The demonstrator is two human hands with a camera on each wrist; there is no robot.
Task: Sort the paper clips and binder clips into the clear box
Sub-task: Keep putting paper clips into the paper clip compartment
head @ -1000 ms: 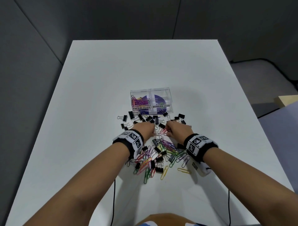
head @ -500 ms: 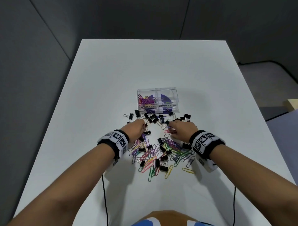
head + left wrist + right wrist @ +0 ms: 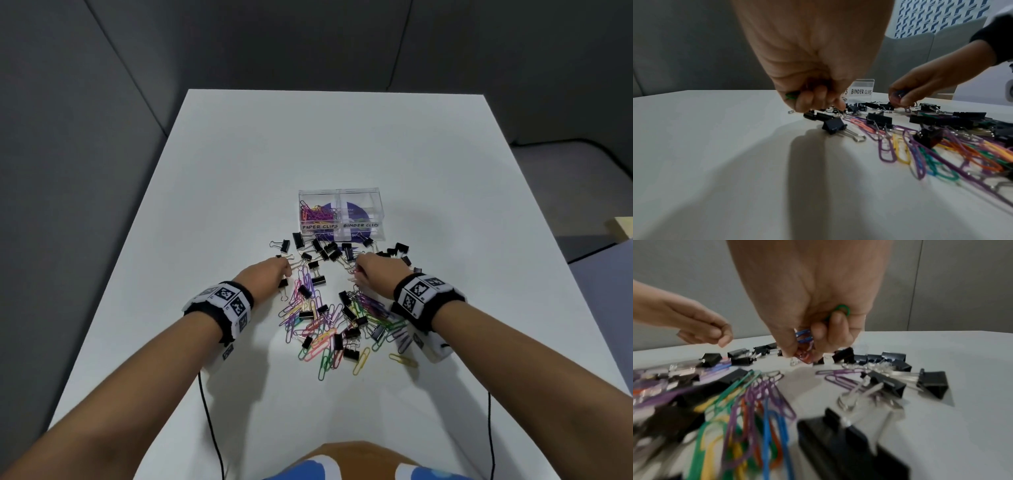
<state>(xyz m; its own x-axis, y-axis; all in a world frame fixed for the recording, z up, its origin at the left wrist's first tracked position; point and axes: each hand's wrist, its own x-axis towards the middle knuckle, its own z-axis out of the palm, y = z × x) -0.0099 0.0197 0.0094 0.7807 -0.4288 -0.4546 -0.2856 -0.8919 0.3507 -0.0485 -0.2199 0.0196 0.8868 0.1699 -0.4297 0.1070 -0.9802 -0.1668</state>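
Note:
The clear box (image 3: 376, 205) stands mid-table, its left half labelled PAPER CLIPS and holding coloured clips (image 3: 317, 215), its right half labelled BINDER CLIPS. Before it lies a mixed pile of coloured paper clips (image 3: 322, 329) and black binder clips (image 3: 349, 353). My left hand (image 3: 286, 272) hovers low over the pile's left edge, fingers curled round a green paper clip (image 3: 791, 96), just above a black binder clip (image 3: 833, 126). My right hand (image 3: 803, 350) is at the pile's far right side and grips a bunch of paper clips (image 3: 803, 335), green, blue and red.
The white table (image 3: 342, 137) has bare surface left, right and beyond the box. More black binder clips (image 3: 397, 248) lie scattered close to the box's front wall. Two thin black cables (image 3: 209, 411) run from the wrists to the near edge.
My left hand has drawn back and leftward from the middle of the pile to its left edge. The right hand has stayed roughly where it was, still bunching clips.

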